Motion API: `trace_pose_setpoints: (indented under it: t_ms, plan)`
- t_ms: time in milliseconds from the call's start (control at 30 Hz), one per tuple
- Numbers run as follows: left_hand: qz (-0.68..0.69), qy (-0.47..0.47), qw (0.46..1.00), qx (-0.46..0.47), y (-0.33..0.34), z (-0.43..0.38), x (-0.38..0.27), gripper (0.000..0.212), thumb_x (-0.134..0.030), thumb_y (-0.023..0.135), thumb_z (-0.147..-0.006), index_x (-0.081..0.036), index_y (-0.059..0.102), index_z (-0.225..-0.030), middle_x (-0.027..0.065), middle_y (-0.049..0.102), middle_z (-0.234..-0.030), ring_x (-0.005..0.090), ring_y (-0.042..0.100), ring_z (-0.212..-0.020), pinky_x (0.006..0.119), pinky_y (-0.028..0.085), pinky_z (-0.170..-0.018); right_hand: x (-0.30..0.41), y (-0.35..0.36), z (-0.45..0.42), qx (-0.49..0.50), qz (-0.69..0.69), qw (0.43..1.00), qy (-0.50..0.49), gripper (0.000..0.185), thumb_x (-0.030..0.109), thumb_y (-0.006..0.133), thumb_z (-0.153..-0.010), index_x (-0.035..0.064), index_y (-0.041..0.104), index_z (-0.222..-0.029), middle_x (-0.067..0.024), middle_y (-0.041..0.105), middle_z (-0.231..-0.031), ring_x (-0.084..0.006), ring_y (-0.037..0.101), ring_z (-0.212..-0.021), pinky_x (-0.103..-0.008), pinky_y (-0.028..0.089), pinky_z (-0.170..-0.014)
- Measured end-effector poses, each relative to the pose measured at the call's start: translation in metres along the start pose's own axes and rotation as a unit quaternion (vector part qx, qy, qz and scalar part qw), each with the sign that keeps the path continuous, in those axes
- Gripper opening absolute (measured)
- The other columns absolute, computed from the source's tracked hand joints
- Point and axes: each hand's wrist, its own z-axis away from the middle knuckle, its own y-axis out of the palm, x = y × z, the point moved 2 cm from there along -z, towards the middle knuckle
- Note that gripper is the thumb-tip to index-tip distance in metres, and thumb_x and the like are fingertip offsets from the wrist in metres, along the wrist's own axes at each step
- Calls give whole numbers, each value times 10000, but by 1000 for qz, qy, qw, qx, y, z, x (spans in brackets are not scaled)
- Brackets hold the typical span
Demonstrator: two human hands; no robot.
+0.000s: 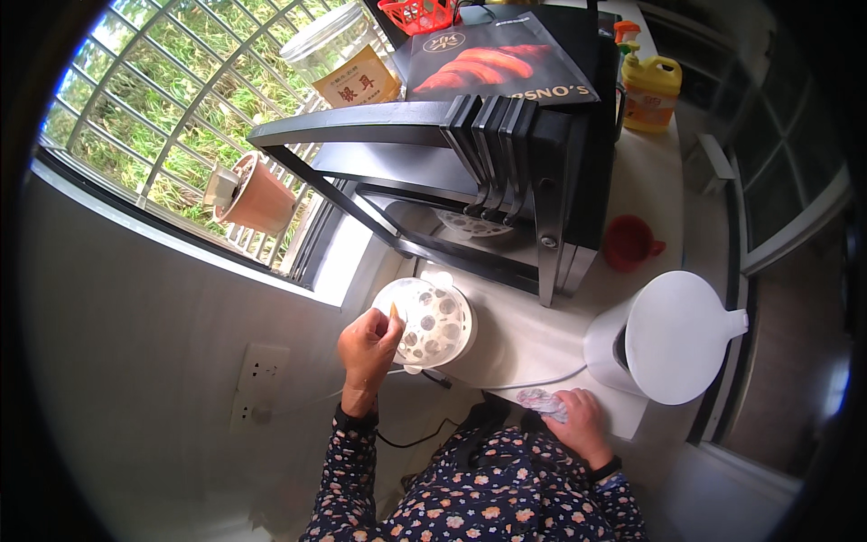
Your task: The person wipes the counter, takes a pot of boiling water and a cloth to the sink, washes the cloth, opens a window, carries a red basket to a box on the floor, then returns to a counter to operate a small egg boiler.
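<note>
My left hand (pixel 371 342) is closed, its thumb and fingers pinched at the upper left of a clear plastic lid (pixel 443 339). A small amber-coloured part shows at the fingertips, and I cannot tell whether it belongs to the lid. Beneath the lid is a round white appliance (pixel 472 332) that looks like an egg cooker, its tray pierced with round holes. At the counter's near edge, my right hand (pixel 580 419) grips a crumpled white and pinkish cloth (pixel 542 401).
A black countertop oven (pixel 501 162) stands just behind the cooker, a printed bag (pixel 501 61) on top. To the right are a white lidded container (pixel 674 339), a red cup (pixel 628 242) and a yellow jug (pixel 650 91). A white cord (pixel 535 383) crosses the counter. A wall socket (pixel 257 383) is at left.
</note>
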Motion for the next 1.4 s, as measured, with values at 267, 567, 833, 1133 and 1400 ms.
trace_pose_setpoints:
  t_ms: [267,567,833,1133,1400]
  plan:
    - [-76,11,997,16,16,1,-6,275,-232,662,-734,-38,519,-604,102,551,-555,253,537,-492,328,424,-481,-4,-5,1,9,-6,1000,-16,377,227,755,-628,72,583,-925,-102,564,-845,-294,546,-811,-382,457,-733]
    - [-122,31,992,-19,21,13,-6,274,-241,662,-744,-50,519,-610,93,559,-567,265,551,-511,343,424,-483,-4,-9,4,39,-4,998,-42,381,215,759,-617,74,579,-921,-92,555,-837,-284,541,-810,-378,460,-726]
    - [83,6,994,-71,9,36,14,193,-172,655,-836,-2,589,-773,61,556,-636,116,510,-533,251,421,-516,0,-3,9,29,-14,997,-64,395,198,761,-606,69,575,-929,-101,562,-834,-300,549,-794,-391,460,-708]
    - [298,-122,947,8,-10,118,95,148,-154,584,-900,-7,593,-907,-25,553,-706,42,498,-607,185,419,-557,7,27,28,30,29,998,-42,399,188,772,-590,61,578,-915,-104,581,-840,-299,559,-806,-392,467,-712]
    - [270,-173,943,90,-15,219,202,200,-221,619,-850,-30,629,-910,79,657,-759,123,603,-647,258,482,-623,8,74,52,-22,63,998,-20,410,162,771,-592,26,570,-923,-138,587,-869,-329,563,-827,-390,466,-734]
